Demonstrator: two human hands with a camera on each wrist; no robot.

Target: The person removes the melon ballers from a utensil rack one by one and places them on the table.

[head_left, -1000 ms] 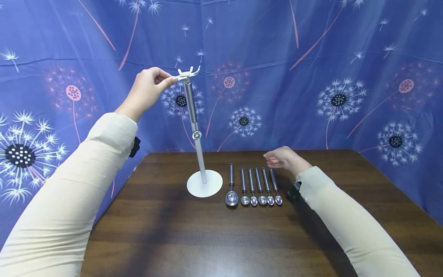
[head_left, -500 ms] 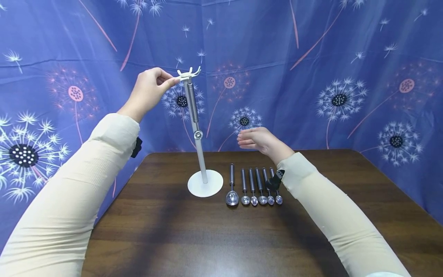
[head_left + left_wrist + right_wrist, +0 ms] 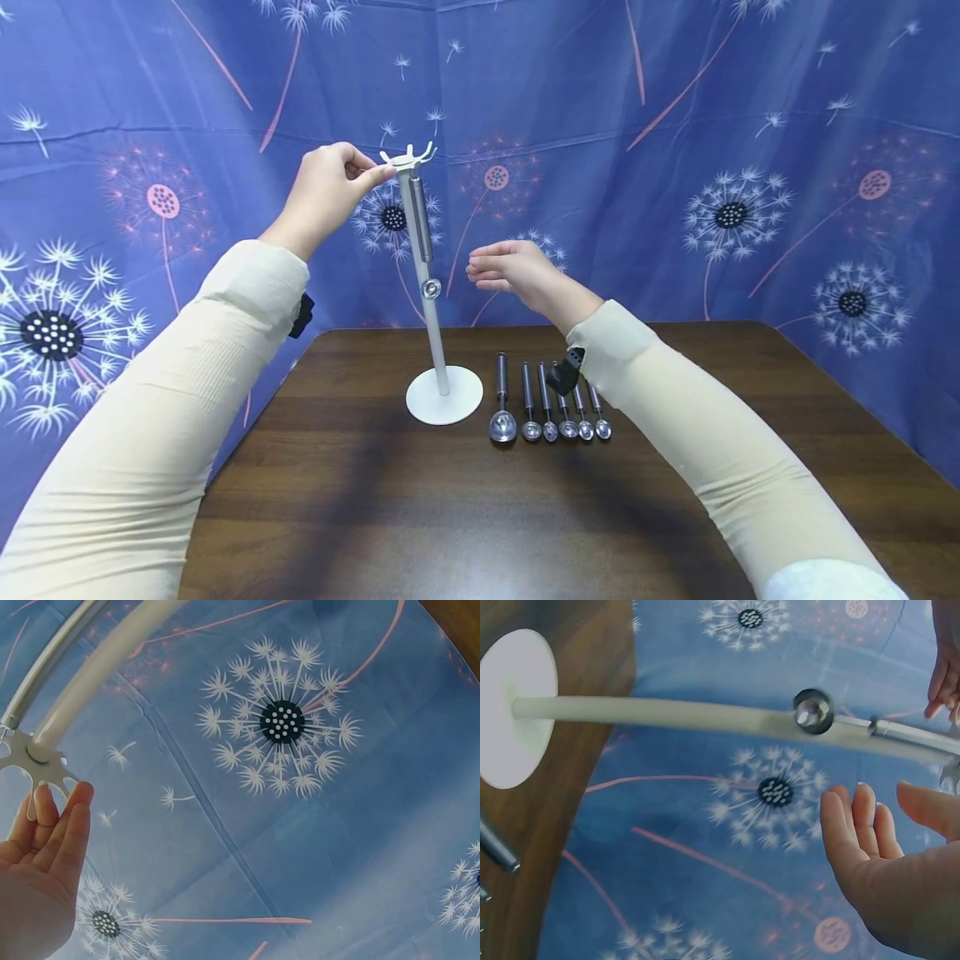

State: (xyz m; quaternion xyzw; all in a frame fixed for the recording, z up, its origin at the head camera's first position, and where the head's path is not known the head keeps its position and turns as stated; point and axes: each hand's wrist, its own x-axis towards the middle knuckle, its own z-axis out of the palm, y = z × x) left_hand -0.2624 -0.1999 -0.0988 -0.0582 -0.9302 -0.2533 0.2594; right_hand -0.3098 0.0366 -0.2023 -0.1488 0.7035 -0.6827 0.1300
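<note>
A white utensil stand (image 3: 434, 337) with a round base rises from the table, its top spread into curved hooks (image 3: 36, 761). My left hand (image 3: 324, 196) pinches one hook between thumb and fingers. From another hook hangs a metal melon baller (image 3: 422, 221), handle up and its small round bowl (image 3: 813, 711) down along the pole. My right hand (image 3: 528, 277) is in the air just right of the stand, empty, fingers extended and thumb apart. In the right wrist view, its fingers (image 3: 840, 825) are near the hanging handle without touching it.
Right of the base lie a large metal scoop (image 3: 502, 425) and several smaller ones (image 3: 532, 430) in a row, handles toward the back. The right wrist's dark camera (image 3: 566, 372) overlaps some handles. A blue dandelion-print curtain (image 3: 600, 167) stands behind the brown table (image 3: 420, 517).
My right hand has risen and moved left from above the rightmost small scoops toward the stand. My left hand keeps its pinch, and the hooked top has turned slightly, shifting the hanging melon baller right.
</note>
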